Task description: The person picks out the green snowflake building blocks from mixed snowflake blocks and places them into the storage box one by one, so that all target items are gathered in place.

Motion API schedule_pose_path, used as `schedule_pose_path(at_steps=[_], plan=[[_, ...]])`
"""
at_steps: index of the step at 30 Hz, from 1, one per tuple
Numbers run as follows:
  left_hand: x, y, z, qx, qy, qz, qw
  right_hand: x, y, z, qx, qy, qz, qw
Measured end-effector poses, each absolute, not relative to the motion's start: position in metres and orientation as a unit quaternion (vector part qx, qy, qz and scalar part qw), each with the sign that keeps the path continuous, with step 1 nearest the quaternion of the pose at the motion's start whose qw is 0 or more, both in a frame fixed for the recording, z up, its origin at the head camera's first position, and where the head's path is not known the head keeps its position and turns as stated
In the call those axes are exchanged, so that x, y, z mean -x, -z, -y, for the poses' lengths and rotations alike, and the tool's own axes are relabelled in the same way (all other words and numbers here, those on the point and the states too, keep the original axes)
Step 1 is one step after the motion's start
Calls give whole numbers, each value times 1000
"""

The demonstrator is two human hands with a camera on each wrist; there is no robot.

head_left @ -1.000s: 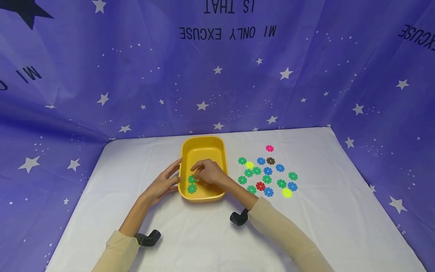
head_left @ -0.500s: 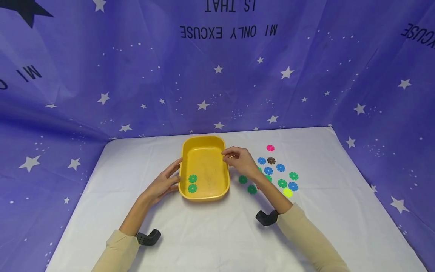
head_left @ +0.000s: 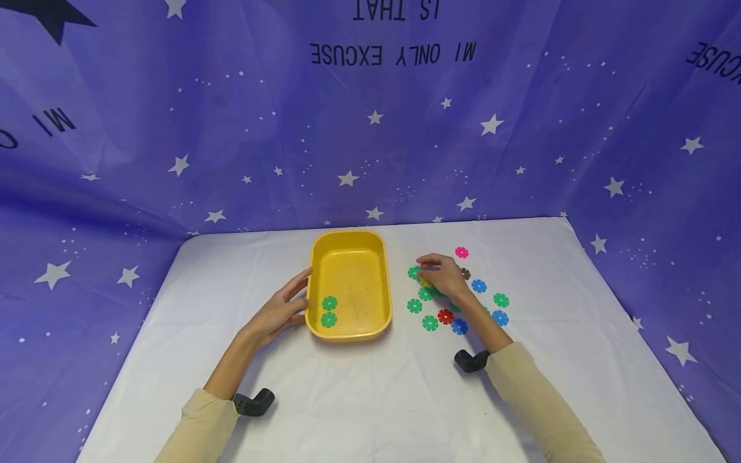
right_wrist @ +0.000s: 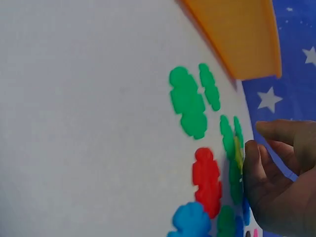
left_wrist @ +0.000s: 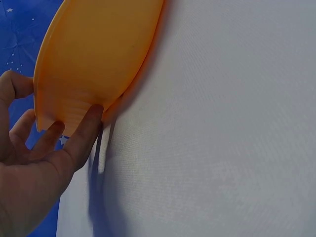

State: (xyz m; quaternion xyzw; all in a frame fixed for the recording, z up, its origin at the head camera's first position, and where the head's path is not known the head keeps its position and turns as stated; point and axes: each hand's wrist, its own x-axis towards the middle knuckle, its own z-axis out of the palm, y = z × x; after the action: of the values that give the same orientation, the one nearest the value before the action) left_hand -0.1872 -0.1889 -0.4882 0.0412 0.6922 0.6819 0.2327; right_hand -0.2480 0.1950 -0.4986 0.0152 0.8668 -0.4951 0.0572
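In the head view my left hand [head_left: 276,316] rests its fingers against the left side of a yellow plastic tray [head_left: 360,289]. The left wrist view shows those fingers spread along the tray's outer wall [left_wrist: 98,54]. Two green notched plastic discs lie inside, the nearer disc [head_left: 329,319] just in front of the other. To the right of the tray, my right hand [head_left: 447,278] hovers low over a group of loose discs, its fingertips near a yellow disc [head_left: 425,283] and a green disc [head_left: 413,273]. A gap shows between its thumb and fingers in the right wrist view.
Around the right hand lie more discs: a red disc [head_left: 446,316], a pink disc [head_left: 461,252], several green and blue ones, and a brown disc [head_left: 466,274] partly covered. A white cloth [head_left: 370,399] covers the table. Purple star-printed fabric [head_left: 324,128] hangs behind.
My right hand has come out of the tray and moved right, over the loose discs. My left hand stays at the tray's side, and the two green discs remain inside.
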Motion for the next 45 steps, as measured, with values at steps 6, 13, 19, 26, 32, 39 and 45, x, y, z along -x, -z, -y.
schedule_pose_path(at_steps=[6, 13, 19, 26, 32, 39, 45], plan=[[188, 490, 189, -42, -680, -694, 232, 253, 505, -196, -26, 477, -876, 64], [188, 489, 189, -41, -680, -694, 232, 257, 506, -191, -28, 423, -903, 78], [188, 490, 189, -40, -678, -697, 232, 258, 503, -187, -28, 406, -909, 88], [188, 490, 188, -40, -675, -700, 231, 256, 499, -189, 23, 424, -904, 40], [187, 488, 188, -38, -678, -697, 230, 252, 485, -183, 40, 480, -876, 13], [187, 487, 188, -37, -686, -690, 228, 242, 462, -157, 88, 587, -803, 54], [188, 487, 188, -40, -687, -688, 230, 233, 448, -126, 114, 614, -776, 88]])
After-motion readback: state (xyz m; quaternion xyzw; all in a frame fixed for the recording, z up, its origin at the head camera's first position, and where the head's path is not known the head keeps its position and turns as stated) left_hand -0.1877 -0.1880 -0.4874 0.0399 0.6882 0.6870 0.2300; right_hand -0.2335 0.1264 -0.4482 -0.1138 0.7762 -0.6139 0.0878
